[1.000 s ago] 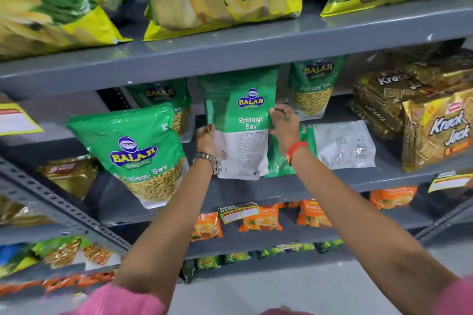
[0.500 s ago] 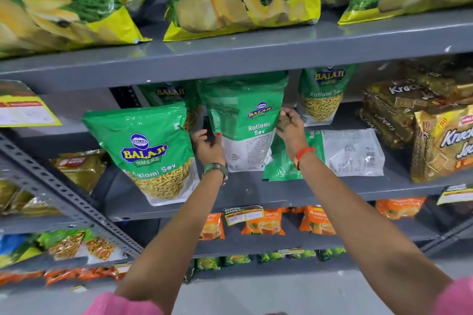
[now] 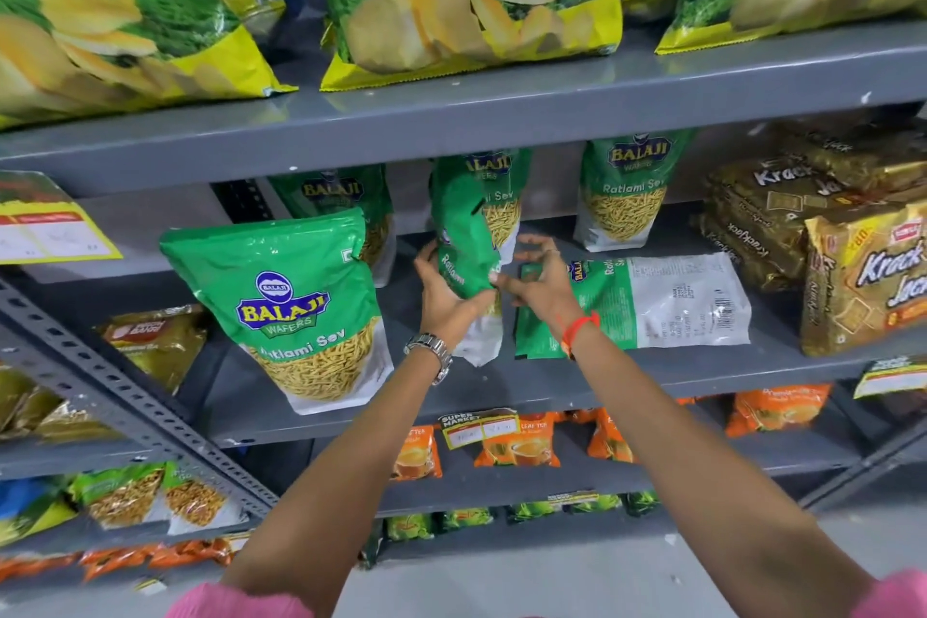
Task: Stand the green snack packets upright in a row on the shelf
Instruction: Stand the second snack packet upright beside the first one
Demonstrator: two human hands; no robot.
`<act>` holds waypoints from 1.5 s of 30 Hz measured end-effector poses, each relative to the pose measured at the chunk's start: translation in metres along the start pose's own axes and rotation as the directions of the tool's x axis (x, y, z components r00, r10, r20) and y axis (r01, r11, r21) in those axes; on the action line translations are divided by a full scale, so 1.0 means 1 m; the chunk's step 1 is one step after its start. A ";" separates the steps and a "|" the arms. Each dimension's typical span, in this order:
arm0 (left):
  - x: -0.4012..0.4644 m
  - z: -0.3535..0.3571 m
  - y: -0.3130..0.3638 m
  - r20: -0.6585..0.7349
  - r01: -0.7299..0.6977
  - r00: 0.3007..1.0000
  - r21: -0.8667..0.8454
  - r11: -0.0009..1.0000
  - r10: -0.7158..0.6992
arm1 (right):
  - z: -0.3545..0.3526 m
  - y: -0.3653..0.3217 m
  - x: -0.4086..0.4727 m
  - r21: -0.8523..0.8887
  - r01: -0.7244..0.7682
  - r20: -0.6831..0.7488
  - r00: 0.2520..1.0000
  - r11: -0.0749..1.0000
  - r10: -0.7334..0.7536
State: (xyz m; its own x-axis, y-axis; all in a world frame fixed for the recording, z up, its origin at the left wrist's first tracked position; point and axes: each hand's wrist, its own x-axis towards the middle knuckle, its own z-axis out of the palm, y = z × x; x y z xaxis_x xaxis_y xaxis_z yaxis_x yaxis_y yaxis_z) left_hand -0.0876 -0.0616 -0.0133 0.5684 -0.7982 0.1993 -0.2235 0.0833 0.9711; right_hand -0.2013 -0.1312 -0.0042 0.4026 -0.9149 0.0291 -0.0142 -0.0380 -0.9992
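On the grey middle shelf [image 3: 552, 381] a green Balaji Ratlami Sev packet [image 3: 464, 241] is turned edge-on, held upright by my left hand [image 3: 444, 296] around its lower part. My right hand [image 3: 539, 281] touches its right edge with fingers spread. Another green packet [image 3: 301, 306] stands upright at the front left. One more [image 3: 642, 301] lies flat, back side up, to the right of my hands. At the back stand three upright packets: left [image 3: 341, 196], middle [image 3: 501, 196] and right [image 3: 627, 191].
Large chip bags [image 3: 466, 0] fill the shelf above. Golden Krack Jack biscuit packs [image 3: 863, 276] are stacked at the right end of the middle shelf. Orange packets [image 3: 516, 442] sit on the shelf below. A slanted perforated grey brace [image 3: 115, 396] crosses at left.
The held packet has turned from facing me to edge-on. My left hand slid under its lower part and my right hand dropped from its top edge to its side.
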 end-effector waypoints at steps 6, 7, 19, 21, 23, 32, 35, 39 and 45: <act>0.010 -0.010 -0.002 0.019 0.045 0.999 -0.077 0.996 -0.044 | -0.009 -0.007 0.019 0.182 -0.024 -0.040 0.999 0.983 0.032; 0.011 -0.011 -0.004 0.005 0.072 0.997 -0.110 0.991 -0.071 | -0.012 -0.009 0.023 0.202 -0.026 -0.050 0.998 0.979 0.037; 0.026 -0.010 -0.003 -0.281 0.215 0.891 -0.428 0.878 -0.356 | -0.017 -0.009 0.048 0.146 -0.106 0.097 0.991 0.984 0.092; 0.022 -0.009 0.004 -0.260 0.240 0.876 -0.494 0.836 -0.406 | -0.018 -0.008 0.044 0.181 -0.080 0.083 0.994 0.980 0.066; 0.021 -0.011 0.007 -0.185 0.246 0.890 -0.574 0.781 -0.416 | -0.018 -0.007 0.039 0.213 -0.063 0.065 0.997 0.975 0.050; -0.001 -0.022 0.004 -0.007 0.310 0.923 -0.583 0.751 -0.386 | -0.016 -0.002 -0.004 0.250 0.008 -0.041 0.999 0.968 0.003; -0.015 -0.027 0.005 -0.009 0.333 0.913 -0.562 0.757 -0.408 | -0.013 0.001 -0.024 0.250 0.017 -0.085 0.996 0.968 0.005; -0.030 -0.031 0.004 -0.012 0.324 0.916 -0.568 0.757 -0.400 | -0.011 0.003 -0.044 0.218 0.047 -0.116 0.993 0.975 -0.022; -0.044 -0.028 0.002 -0.092 0.242 0.932 -0.564 0.790 -0.351 | -0.013 0.007 -0.055 0.192 0.013 -0.145 0.989 0.981 0.015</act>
State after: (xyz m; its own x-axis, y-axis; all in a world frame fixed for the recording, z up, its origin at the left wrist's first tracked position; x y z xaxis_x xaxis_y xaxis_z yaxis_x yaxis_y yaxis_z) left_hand -0.0912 -0.0100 -0.0165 0.6807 -0.7185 -0.1428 0.4071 0.2089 0.8892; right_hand -0.2357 -0.0867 -0.0125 0.2653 -0.9640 0.0179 0.1668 0.0277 -0.9856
